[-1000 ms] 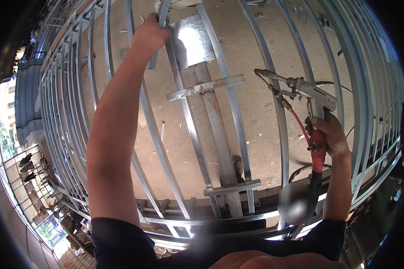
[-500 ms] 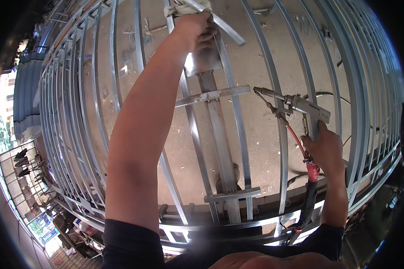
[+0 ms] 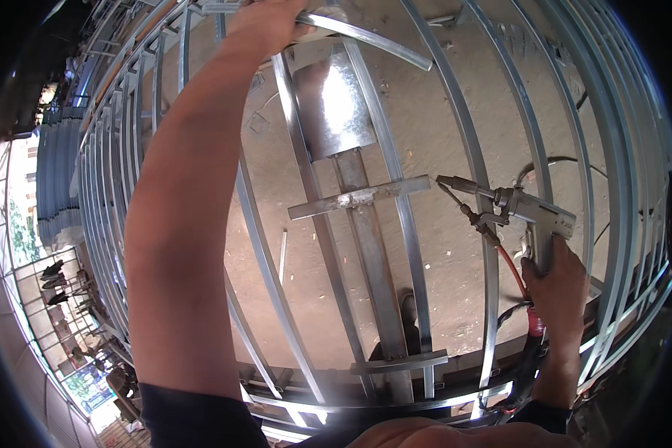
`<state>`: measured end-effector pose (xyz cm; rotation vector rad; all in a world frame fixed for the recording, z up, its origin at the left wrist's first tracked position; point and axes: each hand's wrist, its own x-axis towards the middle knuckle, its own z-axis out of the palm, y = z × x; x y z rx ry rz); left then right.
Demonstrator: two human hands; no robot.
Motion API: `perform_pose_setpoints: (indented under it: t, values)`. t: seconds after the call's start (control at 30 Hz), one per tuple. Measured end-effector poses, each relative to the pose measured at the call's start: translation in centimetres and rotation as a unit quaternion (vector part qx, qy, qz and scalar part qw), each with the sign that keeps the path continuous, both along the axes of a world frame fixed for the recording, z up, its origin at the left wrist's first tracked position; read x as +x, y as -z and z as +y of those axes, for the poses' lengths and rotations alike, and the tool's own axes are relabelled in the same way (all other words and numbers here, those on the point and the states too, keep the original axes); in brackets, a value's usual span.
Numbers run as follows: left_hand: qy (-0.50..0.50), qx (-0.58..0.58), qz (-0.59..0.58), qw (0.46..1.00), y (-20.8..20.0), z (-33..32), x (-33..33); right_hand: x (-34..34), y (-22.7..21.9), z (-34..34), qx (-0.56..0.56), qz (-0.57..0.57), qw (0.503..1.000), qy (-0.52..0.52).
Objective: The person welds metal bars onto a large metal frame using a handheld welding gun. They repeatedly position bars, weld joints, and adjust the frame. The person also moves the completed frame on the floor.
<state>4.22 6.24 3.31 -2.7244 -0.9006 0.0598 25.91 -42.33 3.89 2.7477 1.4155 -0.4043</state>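
Note:
At the far end of the metal frame, my left hand [image 3: 265, 28] is closed round one end of a short silver metal bar [image 3: 384, 41], which slants to the right across the rails. My fingertips are partly hidden. Low on the right, my right hand [image 3: 558, 278] grips the handle of a grey welding gun [image 3: 541, 216]. Its nozzle points left, just right of a metal crosspiece [image 3: 313, 207] lying over two long rails, with a visible gap between them. Beneath the crosspiece runs a wide metal beam [image 3: 373, 261], ending at a shiny sheet-metal plate [image 3: 317, 108].
Long parallel rails [image 3: 467, 142] curve across both sides. A second crosspiece [image 3: 399, 362] lies near my body. A red hose [image 3: 511, 270] and black cable [image 3: 529, 366] hang from the gun. Grey corrugated sheets [image 3: 58, 175] stand at the left.
My left hand has moved left with the bar, whose free end now reaches farther right. The welding gun and frame appear lower and slightly right in view, and more of the plate shows.

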Motion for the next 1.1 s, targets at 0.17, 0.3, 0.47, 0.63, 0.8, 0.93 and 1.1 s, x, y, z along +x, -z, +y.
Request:
perform_pose_setpoints:
  t: [0.17,0.3,0.47,0.63,0.8,0.93,1.1]
  values:
    - [0.119,0.171,-0.038,0.977,2.2,2.2,-4.8,-0.2,0.3,0.2,0.025,0.003,1.0,-0.007]
    - [-0.034,0.059,-0.151,0.986,1.6,2.1,-4.3,-0.1,-0.4,0.3,0.01,0.027,1.0,0.012]
    - [-0.216,-0.079,-0.23,0.946,-0.2,2.3,-2.9,0.2,0.1,0.0,0.016,0.017,1.0,0.007]
    - [-0.411,-0.386,-0.438,0.7,0.1,2.0,-4.4,0.3,-0.3,0.1,-0.012,0.027,1.0,0.007]
    - [-0.38,-0.467,-0.582,0.548,0.7,-0.5,-6.1,0.0,-3.9,2.3,-0.074,0.093,0.991,0.067]
    - [-0.294,-0.491,-0.628,0.527,0.5,-4.9,-6.0,-2.5,-7.5,5.8,0.198,0.052,0.969,-0.141]
    - [-0.279,-0.45,-0.7,0.479,0.8,-8.4,-5.3,-7.6,-6.8,18.5,0.333,-0.012,0.896,-0.295]
